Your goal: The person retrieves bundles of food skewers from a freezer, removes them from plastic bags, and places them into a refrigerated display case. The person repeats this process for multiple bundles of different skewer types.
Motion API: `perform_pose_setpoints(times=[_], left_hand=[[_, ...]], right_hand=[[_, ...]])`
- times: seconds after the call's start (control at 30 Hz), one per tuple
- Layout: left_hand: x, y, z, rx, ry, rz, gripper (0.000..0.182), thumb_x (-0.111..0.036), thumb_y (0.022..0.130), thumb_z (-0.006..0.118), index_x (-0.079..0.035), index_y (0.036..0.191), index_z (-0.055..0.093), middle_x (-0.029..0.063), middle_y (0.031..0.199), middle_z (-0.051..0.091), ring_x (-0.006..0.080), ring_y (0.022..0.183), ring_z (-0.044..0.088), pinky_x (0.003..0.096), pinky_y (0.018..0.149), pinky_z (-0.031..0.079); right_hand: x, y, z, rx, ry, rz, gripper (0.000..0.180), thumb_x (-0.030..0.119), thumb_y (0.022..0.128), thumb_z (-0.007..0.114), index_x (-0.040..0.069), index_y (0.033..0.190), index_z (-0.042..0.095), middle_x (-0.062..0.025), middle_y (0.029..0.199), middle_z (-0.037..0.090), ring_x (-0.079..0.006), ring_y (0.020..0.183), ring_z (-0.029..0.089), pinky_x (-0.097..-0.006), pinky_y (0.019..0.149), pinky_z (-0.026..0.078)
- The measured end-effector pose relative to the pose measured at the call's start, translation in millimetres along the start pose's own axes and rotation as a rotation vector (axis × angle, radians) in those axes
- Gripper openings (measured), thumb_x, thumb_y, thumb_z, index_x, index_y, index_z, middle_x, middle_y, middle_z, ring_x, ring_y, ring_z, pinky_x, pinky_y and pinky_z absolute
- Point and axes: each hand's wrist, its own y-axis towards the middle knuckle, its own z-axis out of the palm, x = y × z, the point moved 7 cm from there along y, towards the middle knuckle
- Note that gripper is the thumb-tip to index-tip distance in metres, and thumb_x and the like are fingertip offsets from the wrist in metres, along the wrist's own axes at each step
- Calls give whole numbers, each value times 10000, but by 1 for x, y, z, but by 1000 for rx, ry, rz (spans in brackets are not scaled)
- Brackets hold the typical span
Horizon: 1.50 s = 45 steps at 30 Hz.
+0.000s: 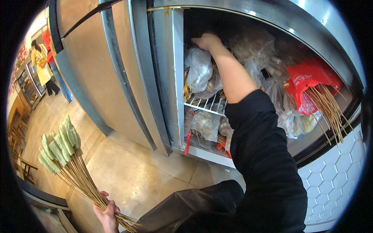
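My left hand (107, 214) grips a thick bundle of thin wooden skewers (84, 177) near their lower ends. Pale green slices of food (61, 145) are threaded on the skewers' upper ends. Inside an open steel refrigerator, my right hand (207, 41) reaches to the upper left, just above a clear plastic bag (199, 70). Its fingers are partly in shadow, and whether they touch anything there is unclear. A white wire shelf (205, 108) carries bags, with more plastic bags (207, 123) below it.
A red bag (309, 77) of skewers (327, 107) juts out at the refrigerator's right. Its inner door panel (335, 171) has a white hexagon pattern. Steel doors (96, 67) stand to the left. Far left, a person in a yellow garment (40, 62) stands beside another in red on the tiled floor (131, 174).
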Motion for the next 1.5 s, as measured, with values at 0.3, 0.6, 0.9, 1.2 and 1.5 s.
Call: perform_pose_setpoints(times=[0.3,0.6,0.9,1.2,1.5], left_hand=[[-19,-14,-30,18,100,-17,274,89,729,538,3,978,462,40,663,473,120,474,512,251,421,416],[-20,-36,-46,-116,35,-35,297,86,709,529,27,991,460,43,665,465,119,425,479,240,386,414],[-21,-25,-36,5,21,11,298,57,703,534,45,992,462,45,597,457,124,396,461,239,388,410],[-17,-2,-9,204,-25,82,213,38,749,553,38,950,485,79,655,497,122,444,489,239,403,417],[-8,17,26,288,-179,148,238,-41,778,629,-35,911,431,95,691,519,152,493,514,262,440,450]], right_hand=[[-27,81,51,171,240,-105,459,416,818,520,52,1085,603,-154,1150,524,-278,1058,482,-377,910,382],[-48,71,25,146,697,-154,246,235,824,574,43,951,662,-103,930,632,-206,820,575,-342,771,456],[-64,-9,-31,145,942,-15,182,190,825,579,50,900,667,-51,852,657,-152,739,612,-292,663,495],[-50,-178,-33,214,1189,-126,288,168,749,653,27,997,613,-68,869,657,-144,776,621,-259,719,484],[23,-328,58,470,854,-503,582,188,738,699,53,1244,447,-81,1005,598,-175,926,579,-304,797,465]])
